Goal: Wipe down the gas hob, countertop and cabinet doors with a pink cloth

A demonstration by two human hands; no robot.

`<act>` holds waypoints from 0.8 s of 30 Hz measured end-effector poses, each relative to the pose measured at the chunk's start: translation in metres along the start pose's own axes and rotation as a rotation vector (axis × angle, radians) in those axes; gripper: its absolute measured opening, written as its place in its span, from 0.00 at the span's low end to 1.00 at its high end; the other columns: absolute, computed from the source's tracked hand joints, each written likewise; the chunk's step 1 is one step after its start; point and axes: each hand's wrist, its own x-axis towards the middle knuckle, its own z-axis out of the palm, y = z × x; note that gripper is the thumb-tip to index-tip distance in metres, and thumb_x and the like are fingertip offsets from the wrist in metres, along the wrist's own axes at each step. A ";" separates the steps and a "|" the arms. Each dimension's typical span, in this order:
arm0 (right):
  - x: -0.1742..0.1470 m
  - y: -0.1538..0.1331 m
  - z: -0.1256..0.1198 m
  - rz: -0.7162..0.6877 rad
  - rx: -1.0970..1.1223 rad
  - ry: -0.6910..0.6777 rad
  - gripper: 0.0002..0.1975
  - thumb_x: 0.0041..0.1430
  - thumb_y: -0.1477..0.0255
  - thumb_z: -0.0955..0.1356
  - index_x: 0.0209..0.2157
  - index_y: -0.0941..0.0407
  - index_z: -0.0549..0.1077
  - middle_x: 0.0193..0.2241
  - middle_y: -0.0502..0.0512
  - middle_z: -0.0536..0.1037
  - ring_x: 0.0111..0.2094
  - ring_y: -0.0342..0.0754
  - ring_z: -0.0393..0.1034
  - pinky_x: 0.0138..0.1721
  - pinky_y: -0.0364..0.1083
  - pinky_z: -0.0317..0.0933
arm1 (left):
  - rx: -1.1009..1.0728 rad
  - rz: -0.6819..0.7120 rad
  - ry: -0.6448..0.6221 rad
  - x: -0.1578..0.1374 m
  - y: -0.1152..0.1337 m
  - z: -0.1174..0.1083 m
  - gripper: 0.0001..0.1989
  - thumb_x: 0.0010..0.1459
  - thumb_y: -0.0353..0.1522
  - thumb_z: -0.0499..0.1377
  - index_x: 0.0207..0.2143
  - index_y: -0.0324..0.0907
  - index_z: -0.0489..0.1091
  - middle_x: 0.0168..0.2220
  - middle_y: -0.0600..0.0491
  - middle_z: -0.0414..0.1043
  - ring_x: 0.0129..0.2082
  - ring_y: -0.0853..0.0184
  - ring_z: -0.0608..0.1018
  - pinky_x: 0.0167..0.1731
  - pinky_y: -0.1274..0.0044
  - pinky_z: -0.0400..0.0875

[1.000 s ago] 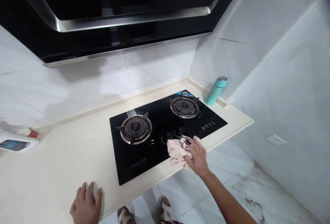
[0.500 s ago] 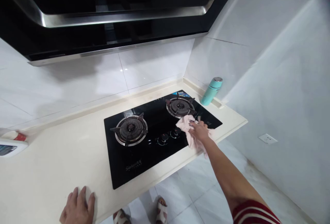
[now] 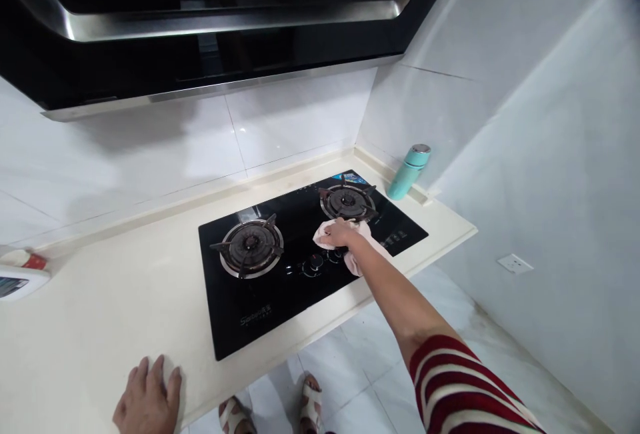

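Your right hand [image 3: 341, 232] presses a crumpled pale pink cloth [image 3: 356, 247] onto the glossy black glass gas hob [image 3: 280, 287], fingers curled over the fabric just in front of the right-hand round metal burner [image 3: 347, 201]. This looks like mid-wipe; the next stroke calls for skirting the small black control knobs [image 3: 325, 259] beside the cloth. Your left hand [image 3: 147, 402] rests flat, fingers spread, on the cream stone countertop [image 3: 100, 314] near its front edge. A teal steel-capped flask [image 3: 409, 173] stands in the corner, well apart.
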 end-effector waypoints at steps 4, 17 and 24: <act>-0.014 -0.033 0.009 -0.057 -0.022 -0.058 0.22 0.60 0.58 0.66 0.51 0.53 0.77 0.66 0.64 0.57 0.65 0.70 0.47 0.61 0.73 0.39 | -0.015 -0.001 0.004 0.000 0.000 0.000 0.33 0.66 0.49 0.36 0.58 0.41 0.65 0.66 0.42 0.58 0.68 0.54 0.57 0.61 0.58 0.57; -0.036 -0.022 0.008 -0.260 -0.091 -0.157 0.04 0.45 0.70 0.75 0.27 0.50 0.80 0.65 0.48 0.59 0.65 0.67 0.45 0.61 0.67 0.47 | -0.004 0.019 0.047 -0.005 -0.003 0.005 0.28 0.67 0.45 0.40 0.57 0.40 0.66 0.65 0.42 0.59 0.68 0.54 0.57 0.62 0.60 0.56; -0.001 -0.025 -0.003 -0.114 -0.038 -0.014 0.09 0.57 0.66 0.69 0.36 0.51 0.82 0.60 0.58 0.64 0.54 0.57 0.63 0.55 0.52 0.57 | -0.011 0.038 0.090 -0.006 -0.007 0.010 0.26 0.67 0.44 0.41 0.57 0.41 0.67 0.65 0.42 0.59 0.68 0.55 0.58 0.62 0.61 0.56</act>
